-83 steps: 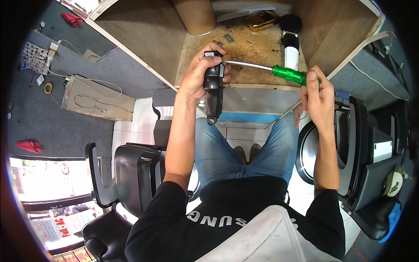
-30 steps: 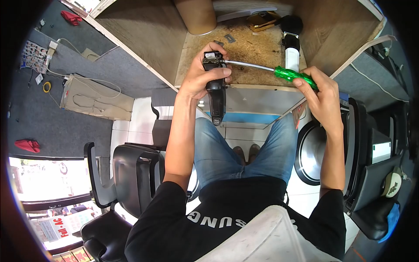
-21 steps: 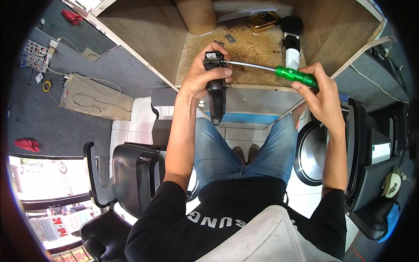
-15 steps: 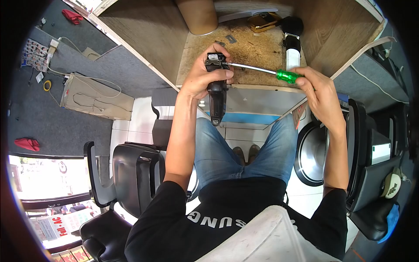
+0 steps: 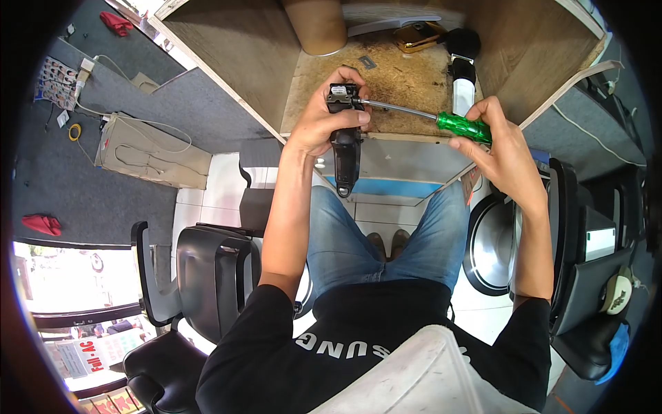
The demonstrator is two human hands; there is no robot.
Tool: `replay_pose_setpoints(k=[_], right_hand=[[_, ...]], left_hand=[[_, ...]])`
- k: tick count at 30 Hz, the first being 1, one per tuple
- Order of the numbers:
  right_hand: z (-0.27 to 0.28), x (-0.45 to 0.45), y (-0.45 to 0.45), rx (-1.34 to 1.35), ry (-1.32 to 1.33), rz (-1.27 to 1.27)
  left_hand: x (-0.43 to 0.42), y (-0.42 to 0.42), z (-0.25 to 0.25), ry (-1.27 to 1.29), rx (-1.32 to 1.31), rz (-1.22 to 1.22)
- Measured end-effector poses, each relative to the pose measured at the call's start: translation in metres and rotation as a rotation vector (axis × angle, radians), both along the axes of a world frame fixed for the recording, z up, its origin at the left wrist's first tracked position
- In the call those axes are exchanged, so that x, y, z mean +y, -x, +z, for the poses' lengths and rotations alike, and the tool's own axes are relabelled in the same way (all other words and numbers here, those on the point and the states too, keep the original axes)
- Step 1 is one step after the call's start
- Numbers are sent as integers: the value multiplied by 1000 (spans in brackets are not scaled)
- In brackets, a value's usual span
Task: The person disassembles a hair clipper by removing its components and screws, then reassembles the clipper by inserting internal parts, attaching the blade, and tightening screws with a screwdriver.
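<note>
My left hand (image 5: 323, 121) is closed around a black hair clipper (image 5: 346, 155), held upright with its head end at the top. The tip of a screwdriver (image 5: 452, 124) with a green handle and metal shaft meets the side of the clipper's head. My right hand (image 5: 507, 148) has the green handle between thumb and fingers, its grip looser and the thumb apart from the forefinger. Exactly where the tip sits is too small to tell.
Inside the wooden shelf (image 5: 310, 79) lie a small metal blade piece (image 5: 367, 63), a gold trimmer (image 5: 418, 36), a black brush (image 5: 463, 43) and a white-and-black clipper (image 5: 464, 93). A brown cylinder (image 5: 314, 27) stands at the back. Black chairs (image 5: 214, 272) flank me.
My right hand's fingers have loosened and spread around the screwdriver handle, showing more of the green. The clipper and my left hand have barely moved.
</note>
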State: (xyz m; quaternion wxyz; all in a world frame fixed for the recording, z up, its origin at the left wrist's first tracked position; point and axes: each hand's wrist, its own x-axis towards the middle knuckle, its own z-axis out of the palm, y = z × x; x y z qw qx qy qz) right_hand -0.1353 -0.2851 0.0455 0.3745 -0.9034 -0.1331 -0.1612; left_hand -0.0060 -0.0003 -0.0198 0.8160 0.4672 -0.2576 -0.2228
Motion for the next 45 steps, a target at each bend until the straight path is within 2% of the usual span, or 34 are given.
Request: replay_pose_setpoints(k=[6,9,13,18,21,23,27,30,33,36,38,42,45], right_hand=[[4,-11,-9,-318,296,71],[5,-14,-10,-196,266,101],[14,-5,-4,11,66,75],[22,-11,-5,-37,210,111],[15,-12,-10,13,238,116],[12,-10,-9,34,164,118],[20,3,-4,-107,203,63],[27,0,-6,-333,391,36],[21,-5,-12,-324,461,39],[19,-6,-12,-131,443,55],[20,-1,-9,-154,373,71],[30,3,-9,-371,405,69],[25,-3,-12,-316,497,73]], left_hand=[[1,-2,0,-35,-17,-33],[1,0,1,-42,-23,-26],[1,0,0,-66,-62,-18],[1,0,0,-127,-87,-4],[0,-1,-1,-105,-93,-5],[0,-1,-2,-62,-85,-1],[2,-1,0,-105,-82,-6],[1,0,-1,-118,-86,-2],[0,-1,0,-116,-84,-5],[2,0,0,-94,-74,-3],[2,0,1,-105,-70,1],[0,0,2,-135,-90,1],[0,0,2,-133,-81,-13]])
